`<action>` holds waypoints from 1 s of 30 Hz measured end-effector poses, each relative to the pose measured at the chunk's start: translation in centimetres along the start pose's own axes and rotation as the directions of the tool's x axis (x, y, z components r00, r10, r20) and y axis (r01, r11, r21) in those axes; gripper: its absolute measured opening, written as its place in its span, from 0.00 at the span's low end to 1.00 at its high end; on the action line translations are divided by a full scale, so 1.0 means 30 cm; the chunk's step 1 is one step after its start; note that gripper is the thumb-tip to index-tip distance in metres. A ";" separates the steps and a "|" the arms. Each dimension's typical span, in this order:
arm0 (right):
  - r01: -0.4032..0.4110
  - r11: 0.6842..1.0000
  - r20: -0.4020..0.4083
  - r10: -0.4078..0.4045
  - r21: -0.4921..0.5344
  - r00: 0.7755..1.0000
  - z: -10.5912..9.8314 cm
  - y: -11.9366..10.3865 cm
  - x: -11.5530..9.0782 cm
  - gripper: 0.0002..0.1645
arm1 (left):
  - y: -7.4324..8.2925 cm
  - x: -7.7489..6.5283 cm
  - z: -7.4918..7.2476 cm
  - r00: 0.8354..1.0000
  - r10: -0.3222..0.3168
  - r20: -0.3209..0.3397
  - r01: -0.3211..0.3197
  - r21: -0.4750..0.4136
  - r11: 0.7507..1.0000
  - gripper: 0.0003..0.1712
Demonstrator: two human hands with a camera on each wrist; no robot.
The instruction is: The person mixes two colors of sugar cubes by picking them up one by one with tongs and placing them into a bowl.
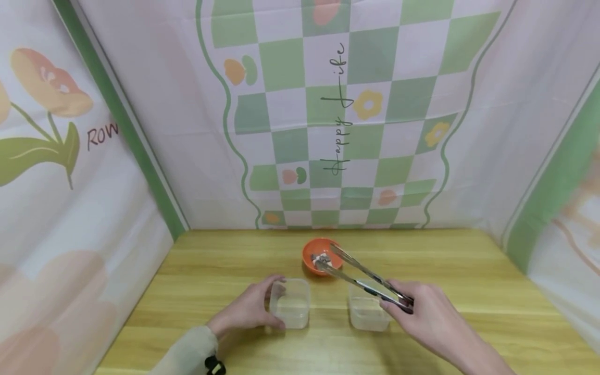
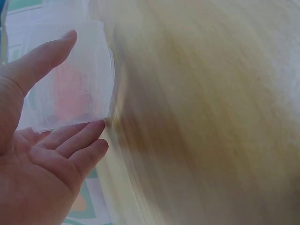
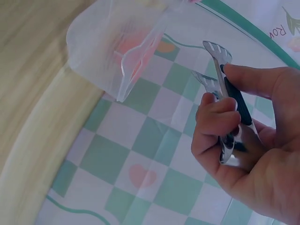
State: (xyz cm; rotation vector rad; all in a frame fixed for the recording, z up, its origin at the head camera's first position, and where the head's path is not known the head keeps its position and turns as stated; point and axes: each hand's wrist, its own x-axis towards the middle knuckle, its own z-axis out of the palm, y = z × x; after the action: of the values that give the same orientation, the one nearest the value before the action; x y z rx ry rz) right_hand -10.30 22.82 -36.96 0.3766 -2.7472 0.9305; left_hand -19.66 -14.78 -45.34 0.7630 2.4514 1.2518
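Observation:
My left hand (image 1: 253, 307) holds a clear plastic container (image 1: 296, 312) on the table, thumb at the near side and fingers at the far side; the left wrist view shows the same container (image 2: 89, 84) between thumb and fingers. My right hand (image 1: 431, 315) grips metal tongs (image 1: 358, 266) with dark handle grips, also visible as tongs (image 3: 240, 103) in the right wrist view. The tong arms are spread, their tips over an orange bowl (image 1: 307, 253) holding several small grey and white pieces (image 1: 323, 259). Whether the tips touch these pieces I cannot tell.
A second clear plastic container (image 1: 369, 319) stands beneath the tongs, left of my right hand and partly hidden by them. The wooden table (image 1: 225, 255) ends at a checked fabric backdrop (image 1: 323, 130), with fabric walls on both sides.

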 end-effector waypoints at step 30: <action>0.165 0.976 -0.292 -0.200 -0.139 0.935 0.014 0.055 -0.074 0.17 | 0.001 0.001 0.009 1.000 0.005 0.003 -0.005 0.012 1.000 0.72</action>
State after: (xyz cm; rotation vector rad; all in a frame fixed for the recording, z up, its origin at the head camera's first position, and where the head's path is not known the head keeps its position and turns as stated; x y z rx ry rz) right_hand -8.77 24.21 -38.83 0.4212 -2.4215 0.7155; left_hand -19.57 -14.57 -45.48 0.7741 2.4582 1.2375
